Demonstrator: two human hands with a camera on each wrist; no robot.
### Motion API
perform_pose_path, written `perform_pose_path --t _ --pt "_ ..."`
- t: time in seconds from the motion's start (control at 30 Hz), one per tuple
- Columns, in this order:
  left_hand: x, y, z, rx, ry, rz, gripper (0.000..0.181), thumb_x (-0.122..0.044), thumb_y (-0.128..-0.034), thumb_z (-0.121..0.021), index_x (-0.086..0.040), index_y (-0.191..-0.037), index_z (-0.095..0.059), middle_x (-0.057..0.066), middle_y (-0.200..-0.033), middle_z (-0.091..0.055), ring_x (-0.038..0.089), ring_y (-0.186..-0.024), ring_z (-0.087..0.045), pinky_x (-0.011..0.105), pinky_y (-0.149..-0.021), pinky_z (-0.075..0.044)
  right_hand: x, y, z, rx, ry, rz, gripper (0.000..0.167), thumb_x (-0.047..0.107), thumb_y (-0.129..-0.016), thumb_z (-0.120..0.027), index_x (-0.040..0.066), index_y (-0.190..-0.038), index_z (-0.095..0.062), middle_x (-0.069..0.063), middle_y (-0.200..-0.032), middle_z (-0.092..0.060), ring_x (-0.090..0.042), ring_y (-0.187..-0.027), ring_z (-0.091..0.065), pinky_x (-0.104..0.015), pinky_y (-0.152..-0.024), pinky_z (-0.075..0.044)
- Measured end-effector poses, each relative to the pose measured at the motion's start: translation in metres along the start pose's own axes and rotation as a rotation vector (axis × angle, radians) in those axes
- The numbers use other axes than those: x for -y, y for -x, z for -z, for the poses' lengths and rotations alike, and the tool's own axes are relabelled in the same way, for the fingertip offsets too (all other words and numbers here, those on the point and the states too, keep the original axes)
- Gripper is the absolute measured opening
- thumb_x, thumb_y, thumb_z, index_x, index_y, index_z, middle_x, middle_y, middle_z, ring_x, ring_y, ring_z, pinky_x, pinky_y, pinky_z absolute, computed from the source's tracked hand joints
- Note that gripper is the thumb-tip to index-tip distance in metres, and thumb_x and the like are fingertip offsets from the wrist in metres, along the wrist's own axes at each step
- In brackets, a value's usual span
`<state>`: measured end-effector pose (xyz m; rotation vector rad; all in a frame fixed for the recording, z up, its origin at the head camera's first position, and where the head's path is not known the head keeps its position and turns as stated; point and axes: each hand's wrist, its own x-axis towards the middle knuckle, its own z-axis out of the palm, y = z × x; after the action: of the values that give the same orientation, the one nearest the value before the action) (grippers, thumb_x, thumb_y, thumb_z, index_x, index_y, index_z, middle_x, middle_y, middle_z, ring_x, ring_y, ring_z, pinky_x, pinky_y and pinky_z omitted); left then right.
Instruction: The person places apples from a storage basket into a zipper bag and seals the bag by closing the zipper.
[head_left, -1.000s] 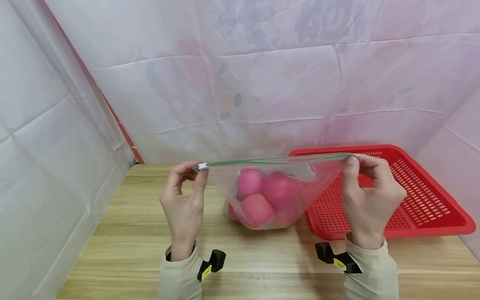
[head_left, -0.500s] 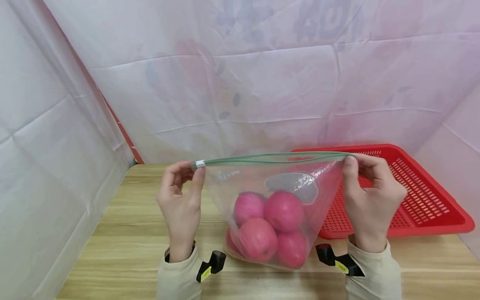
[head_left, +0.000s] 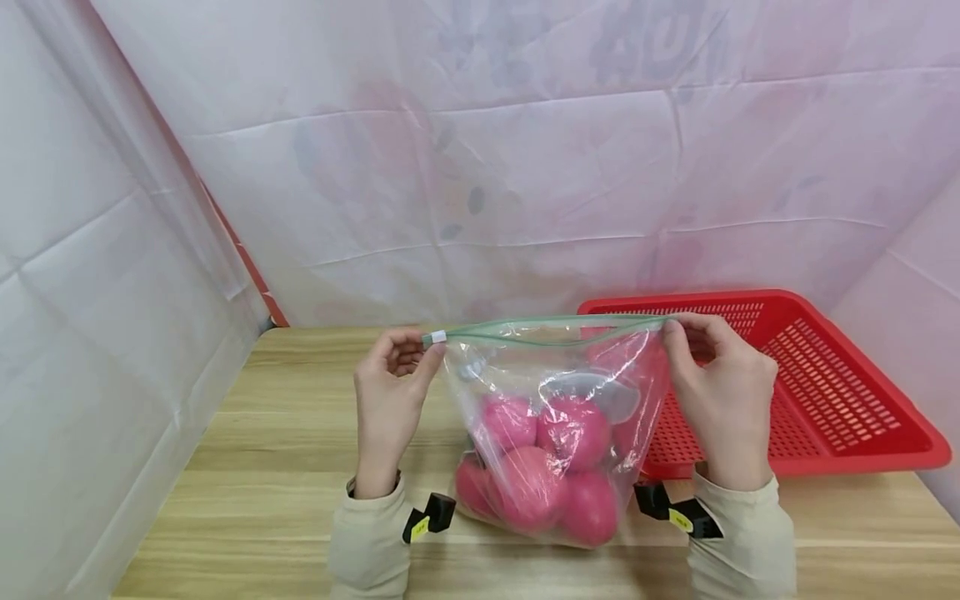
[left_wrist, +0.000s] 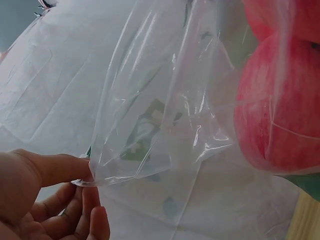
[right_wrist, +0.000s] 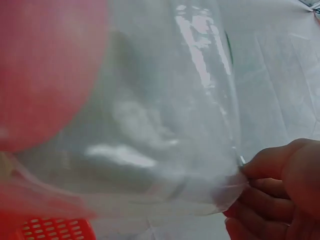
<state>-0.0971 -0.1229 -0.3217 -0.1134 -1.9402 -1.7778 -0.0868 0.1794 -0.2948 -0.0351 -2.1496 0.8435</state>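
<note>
A clear slider zip bag (head_left: 517,367) with a green zip strip hangs between my two hands, with several pinkish-red apples (head_left: 532,492) bunched at its bottom. My left hand (head_left: 390,400) pinches the top left corner, right by the white slider (head_left: 438,337). At the opposite top corner my right hand (head_left: 723,392) pinches the strip between thumb and fingers. The strip's two edges bow slightly apart in the middle. In the left wrist view the thumb and fingers (left_wrist: 65,170) grip the bag's corner, and an apple (left_wrist: 275,105) shows through the film.
Behind and right of the bag stands a red perforated plastic basket (head_left: 832,392) on the wooden table (head_left: 262,467). Pale printed cloth (head_left: 525,183) hangs as walls at the back and both sides.
The bag first swung away from me, then its apples came down nearer the front. Both hands have since moved inward, the bag's mouth slackening and parting slightly.
</note>
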Motion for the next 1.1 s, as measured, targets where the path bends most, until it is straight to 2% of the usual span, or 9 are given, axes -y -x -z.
perform_pose_path --t 0.17,0.3,0.43,0.53,0.57,0.67,0.87,0.97,1.1 --pt "-0.001 0.001 -0.001 0.015 0.000 0.018 0.020 -0.002 -0.0879 -0.079 0.004 -0.103 -0.068 0.017 -0.095 -0.070 0.010 -0.080 -0.064 0.019 -0.074 -0.055 0.007 0.003 0.011 0.019 0.012 0.045 0.019 0.012 -0.094 -0.071 0.002 -0.110 -0.075 -0.017 -0.095 -0.077 0.030 -0.082 -0.044 -0.002 -0.064 -0.035" --pt "-0.002 0.004 -0.002 0.043 -0.006 0.008 0.020 -0.002 -0.0877 -0.079 0.003 -0.103 -0.067 0.016 -0.096 -0.070 0.012 -0.079 -0.064 0.020 -0.074 -0.057 0.014 0.008 0.015 -0.001 -0.020 0.125 0.021 0.007 -0.091 -0.074 0.002 -0.111 -0.075 -0.017 -0.099 -0.076 0.024 -0.087 -0.048 -0.003 -0.068 -0.035" --pt "-0.005 0.006 -0.004 0.076 0.005 0.005 0.021 -0.004 -0.0887 -0.079 0.003 -0.104 -0.067 0.015 -0.097 -0.070 0.013 -0.080 -0.065 0.022 -0.075 -0.058 0.028 0.009 0.016 0.004 -0.026 0.272 0.025 0.002 -0.085 -0.078 0.001 -0.109 -0.075 -0.017 -0.099 -0.076 -0.007 -0.085 -0.066 -0.008 -0.070 -0.037" --pt "-0.006 0.006 -0.005 0.082 0.024 0.010 0.022 -0.005 -0.0888 -0.079 0.003 -0.105 -0.067 0.015 -0.098 -0.070 0.013 -0.082 -0.066 0.022 -0.077 -0.058 0.047 0.003 0.016 0.062 -0.024 0.387 0.024 0.003 -0.083 -0.078 0.002 -0.106 -0.075 -0.015 -0.098 -0.076 -0.031 -0.088 -0.068 -0.023 -0.077 -0.045" --pt "-0.007 0.006 -0.005 0.083 0.031 0.012 0.022 -0.005 -0.0886 -0.079 0.003 -0.105 -0.067 0.015 -0.098 -0.070 0.013 -0.082 -0.066 0.022 -0.077 -0.059 0.054 0.001 0.015 0.089 -0.024 0.428 0.023 0.004 -0.083 -0.078 0.002 -0.106 -0.075 -0.014 -0.099 -0.076 -0.033 -0.090 -0.069 -0.029 -0.080 -0.046" --pt "-0.008 0.005 -0.006 0.085 0.040 0.010 0.021 -0.004 -0.0884 -0.079 0.003 -0.105 -0.067 0.015 -0.098 -0.070 0.014 -0.082 -0.067 0.021 -0.077 -0.059 0.075 -0.006 0.011 0.180 -0.001 0.544 0.019 0.009 -0.086 -0.075 0.005 -0.105 -0.075 -0.010 -0.100 -0.076 -0.031 -0.096 -0.070 -0.044 -0.086 -0.048" --pt "-0.007 0.003 -0.010 0.082 0.053 0.006 0.020 -0.002 -0.0885 -0.078 0.003 -0.103 -0.067 0.016 -0.096 -0.070 0.013 -0.081 -0.066 0.023 -0.075 -0.060 0.101 -0.014 -0.012 0.241 0.046 0.770 0.017 0.012 -0.084 -0.080 0.006 -0.099 -0.077 -0.008 -0.093 -0.078 -0.028 -0.089 -0.074 -0.049 -0.086 -0.055" --pt "-0.006 0.003 -0.013 0.082 0.056 -0.003 0.019 -0.002 -0.0883 -0.078 0.003 -0.103 -0.067 0.017 -0.095 -0.070 0.013 -0.080 -0.066 0.024 -0.074 -0.060 0.106 -0.014 -0.024 0.256 0.055 0.817 0.017 0.013 -0.083 -0.082 0.006 -0.097 -0.076 -0.007 -0.090 -0.077 -0.027 -0.086 -0.074 -0.048 -0.084 -0.056" --pt "-0.006 0.003 -0.015 0.085 0.051 -0.021 0.020 -0.002 -0.0880 -0.079 0.003 -0.103 -0.067 0.016 -0.095 -0.070 0.012 -0.080 -0.066 0.024 -0.074 -0.060 0.109 -0.013 -0.037 0.342 0.088 0.815 0.021 0.017 -0.084 -0.082 0.008 -0.102 -0.076 -0.005 -0.095 -0.077 -0.026 -0.091 -0.074 -0.046 -0.086 -0.055"
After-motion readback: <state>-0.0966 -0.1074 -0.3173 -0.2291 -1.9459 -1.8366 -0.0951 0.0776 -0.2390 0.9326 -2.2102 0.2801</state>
